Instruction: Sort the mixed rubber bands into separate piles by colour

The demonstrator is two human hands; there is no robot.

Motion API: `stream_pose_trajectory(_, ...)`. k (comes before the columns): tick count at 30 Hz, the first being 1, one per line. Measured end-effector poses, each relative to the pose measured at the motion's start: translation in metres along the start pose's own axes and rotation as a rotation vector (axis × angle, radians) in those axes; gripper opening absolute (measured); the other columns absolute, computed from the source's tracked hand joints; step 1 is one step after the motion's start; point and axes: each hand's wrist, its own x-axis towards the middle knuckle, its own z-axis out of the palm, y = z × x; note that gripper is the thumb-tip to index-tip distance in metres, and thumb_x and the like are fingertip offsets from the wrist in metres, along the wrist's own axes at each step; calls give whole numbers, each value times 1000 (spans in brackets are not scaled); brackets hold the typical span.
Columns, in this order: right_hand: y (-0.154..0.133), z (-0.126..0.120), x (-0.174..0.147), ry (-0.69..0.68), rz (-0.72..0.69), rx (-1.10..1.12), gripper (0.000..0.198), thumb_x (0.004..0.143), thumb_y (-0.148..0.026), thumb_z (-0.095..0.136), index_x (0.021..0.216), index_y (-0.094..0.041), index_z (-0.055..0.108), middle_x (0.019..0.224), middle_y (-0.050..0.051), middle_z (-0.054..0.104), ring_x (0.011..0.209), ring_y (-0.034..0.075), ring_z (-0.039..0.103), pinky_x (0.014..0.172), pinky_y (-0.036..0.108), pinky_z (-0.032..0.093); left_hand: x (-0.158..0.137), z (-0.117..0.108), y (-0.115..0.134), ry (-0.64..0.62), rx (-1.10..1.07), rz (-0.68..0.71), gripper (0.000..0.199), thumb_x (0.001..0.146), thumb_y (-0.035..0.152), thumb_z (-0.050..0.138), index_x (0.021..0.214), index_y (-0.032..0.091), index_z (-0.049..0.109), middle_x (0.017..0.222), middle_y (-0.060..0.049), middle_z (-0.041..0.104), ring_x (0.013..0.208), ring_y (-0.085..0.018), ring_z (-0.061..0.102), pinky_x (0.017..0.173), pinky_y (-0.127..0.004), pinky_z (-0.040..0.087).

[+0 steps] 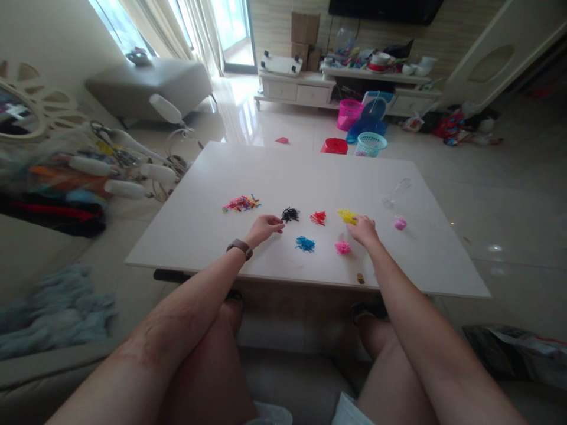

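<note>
Small coloured pieces that look like rubber bands lie in heaps on the white table [248, 165]. My left hand [264, 229], with a dark watch strap at the wrist, is at the left edge of the black heap [290, 214]; its fingertips are drawn together, but what they hold is too small to name. My right hand [364, 230] reaches into the yellow heap [346, 216] with bent fingers, partly hidden from above. Between the hands are a red heap [318, 218], a blue heap [305, 244] and a pink heap [342, 247]. A mixed-colour heap [241, 203] lies farther left.
A clear plastic container [396, 193] and a shiny pink object [400, 224] stand right of my right hand. A small brown and gold object [360, 277] lies by the near edge. Beyond the table are a red stool [334, 146] and a light blue basket [371, 143].
</note>
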Motion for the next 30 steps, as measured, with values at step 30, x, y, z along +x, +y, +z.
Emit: stream_pose_trajectory(30, -50, -12, -20, 47, -205, 143, 22, 83, -31, 57, 96, -20, 73, 125, 10, 65, 121, 29, 51, 108, 41, 36, 18, 2, 4, 374, -116, -131, 11, 78, 18, 64, 86, 12, 70, 86, -11, 73, 71, -19, 71, 73, -32, 56)
